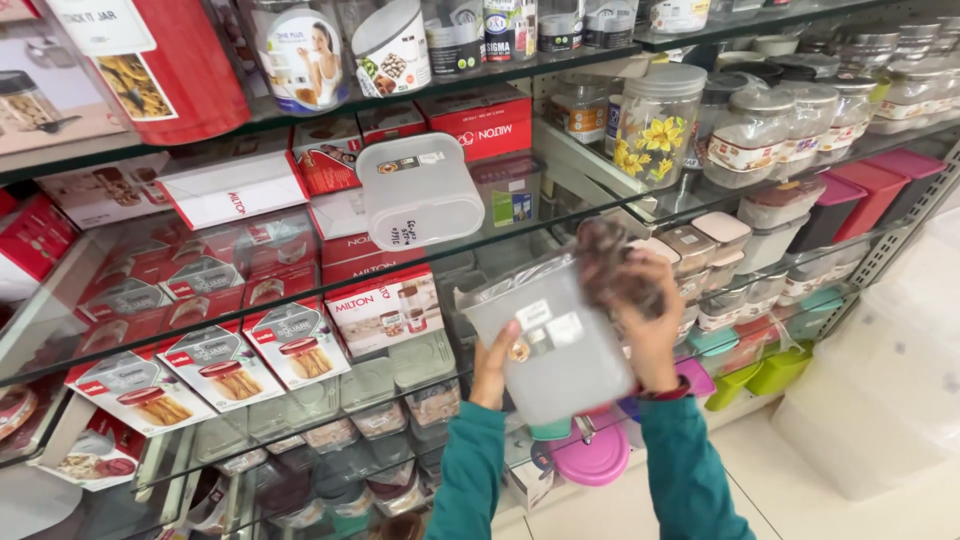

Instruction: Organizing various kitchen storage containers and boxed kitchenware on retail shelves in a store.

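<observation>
Fingers (497,352) of both hands clasp the clear plastic-wrapped rectangular container (555,350), right hand (648,320) pressing a brownish cloth (610,262) below the glass shelf (300,275); keep it steady.

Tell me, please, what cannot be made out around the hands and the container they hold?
- Head view: right hand is motion-blurred; the dark cloth it grips stays unclear.
- Left hand: its fingers are hidden behind the plastic-wrapped container.
- Container's stickers: blurred, too small.
- Both forearms: cut by the bottom edge.
</observation>
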